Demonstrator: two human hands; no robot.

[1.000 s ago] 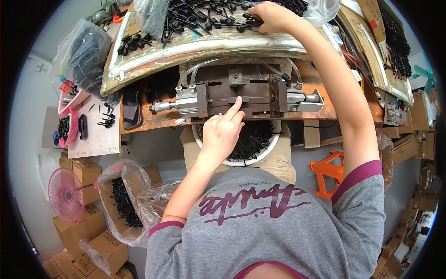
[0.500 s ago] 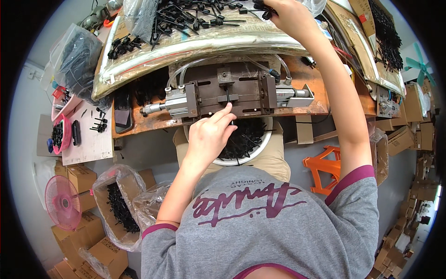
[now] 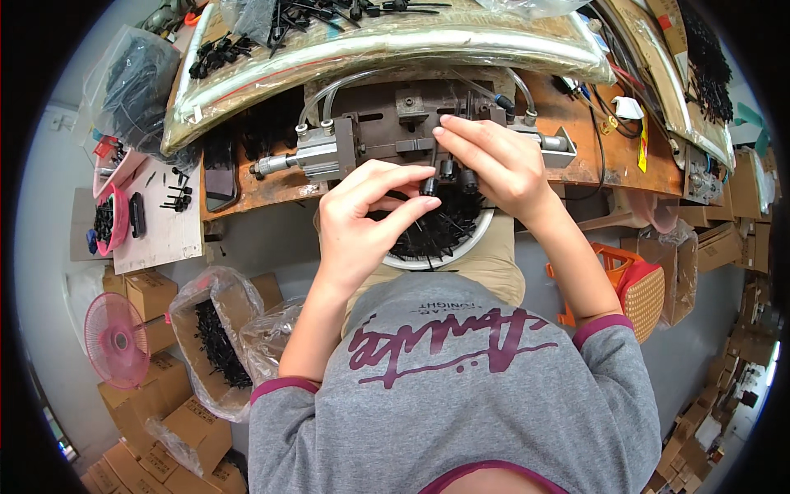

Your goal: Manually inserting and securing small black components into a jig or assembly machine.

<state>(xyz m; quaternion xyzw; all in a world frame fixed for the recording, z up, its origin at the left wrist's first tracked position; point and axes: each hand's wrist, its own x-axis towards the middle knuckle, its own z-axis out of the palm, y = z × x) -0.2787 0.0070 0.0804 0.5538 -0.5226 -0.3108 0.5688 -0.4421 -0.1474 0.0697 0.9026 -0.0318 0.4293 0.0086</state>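
Both my hands meet in front of a dark metal clamping fixture point(image 3: 383, 132) at the bench's near edge. My left hand point(image 3: 355, 218) pinches the thick end of a black stemmed plastic part point(image 3: 429, 186) between thumb and fingers. Close beside it, my right hand point(image 3: 512, 171) is closed around a few similar black parts point(image 3: 468, 179), thick ends toward me and thin stems pointing away. Under my hands, a white-rimmed basin point(image 3: 472, 248) full of such black parts rests on my lap. My fingers partly cover the fixture's centre.
Silver cylinders point(image 3: 317, 156) with clear air tubes point(image 3: 331, 92) flank the fixture. Behind it, a plastic-wrapped tray point(image 3: 395, 56) bears more black parts. A plastic-lined carton point(image 3: 216, 346) and a pink fan point(image 3: 118, 339) stand at left, an orange stool point(image 3: 613, 262) at right.
My right hand has come back from the far tray with black parts. My left hand has drawn away from the fixture's centre and now pinches one part beside the right hand.
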